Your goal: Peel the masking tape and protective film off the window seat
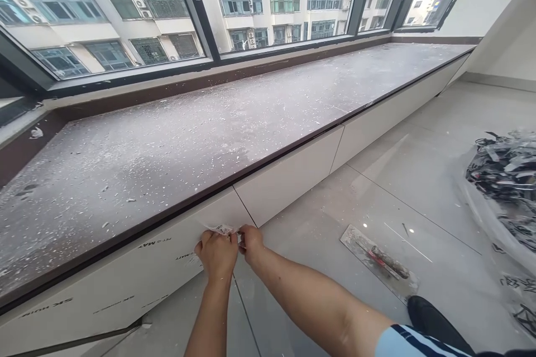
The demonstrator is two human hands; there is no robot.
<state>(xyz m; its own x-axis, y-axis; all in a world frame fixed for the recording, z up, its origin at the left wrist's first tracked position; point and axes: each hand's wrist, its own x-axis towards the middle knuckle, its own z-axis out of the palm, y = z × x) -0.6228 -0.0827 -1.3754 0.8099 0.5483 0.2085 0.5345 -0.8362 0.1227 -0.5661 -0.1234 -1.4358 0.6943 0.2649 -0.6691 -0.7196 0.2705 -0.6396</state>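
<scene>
Close together at a pale drawer front (215, 209) below the window ledge are both my hands. My left hand (218, 254) is closed on a crumpled piece of clear protective film (221, 228) with printed letters. Just to its right, my right hand (252, 242) pinches the bunched film between thumb and fingers; the fingertips are partly hidden. Left of my hands the panel carries printed film (138, 268) with dark lettering. The neighbouring panel (293, 173) to the right looks plain, without print.
A dusty ledge (251, 117) strewn with white flakes runs along the windows. On the tiled floor (305, 268) lies a plastering trowel (381, 262) near a dark shoe (435, 321). Farther right sits a clear plastic bag (473, 195) full of dark and white scraps.
</scene>
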